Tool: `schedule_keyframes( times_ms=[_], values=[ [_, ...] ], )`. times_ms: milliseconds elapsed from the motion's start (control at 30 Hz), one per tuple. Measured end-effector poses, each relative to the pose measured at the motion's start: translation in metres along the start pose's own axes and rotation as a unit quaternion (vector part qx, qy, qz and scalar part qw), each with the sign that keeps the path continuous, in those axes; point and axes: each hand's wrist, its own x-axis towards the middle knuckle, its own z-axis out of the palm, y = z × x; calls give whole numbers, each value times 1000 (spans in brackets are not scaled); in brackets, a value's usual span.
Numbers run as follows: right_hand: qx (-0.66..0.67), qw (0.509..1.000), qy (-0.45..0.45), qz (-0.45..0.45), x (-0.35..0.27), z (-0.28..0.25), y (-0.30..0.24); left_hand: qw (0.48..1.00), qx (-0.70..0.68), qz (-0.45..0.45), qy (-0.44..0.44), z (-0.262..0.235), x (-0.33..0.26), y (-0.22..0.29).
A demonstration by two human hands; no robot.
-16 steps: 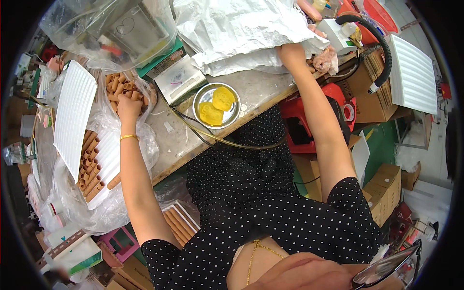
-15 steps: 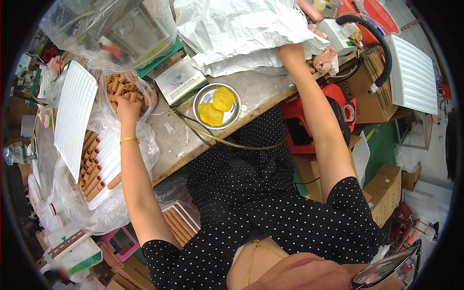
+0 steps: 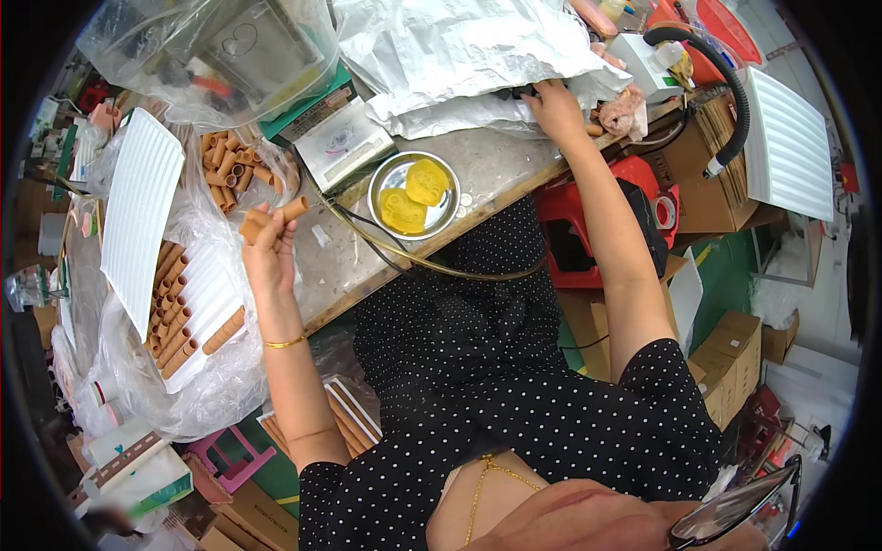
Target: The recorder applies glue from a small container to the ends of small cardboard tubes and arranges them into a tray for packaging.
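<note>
left hand (image 3: 266,250): holds brown tubes (image 3: 272,219) | right hand (image 3: 555,108): on white plastic sheet (image 3: 459,55)

Matt cardboard-like tubes (image 3: 276,219), shiny metal bowl (image 3: 386,176), crinkled glossy plastic sheet (image 3: 459,55), rough worktop (image 3: 496,165)

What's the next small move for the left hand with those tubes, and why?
Probably lower the left hand toward the white grooved tray and lay its brown tubes in a bare groove: it holds a few lifted above the table, and the tray's rows are only partly filled.
</note>
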Motion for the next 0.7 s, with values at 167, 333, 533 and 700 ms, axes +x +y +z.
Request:
schedule_keyframes(
  times_ms=[167, 333, 533, 700],
  values=[
    [33, 996, 72, -41, -6, -6, 8, 998, -52, -34, -1, 19, -16, -20],
    [103, 994, 38, -28, -11, 3, 11, 998, -50, -45, -13, 21, -30, -33],
    [120, 992, 32, -19, -8, 1, 8, 995, -92, -40, -2, 14, -41, -42],
    [330, 932, -125, -86, -39, -23, -74, 996, -89, -22, -6, 31, -41, -51]
  ],
)
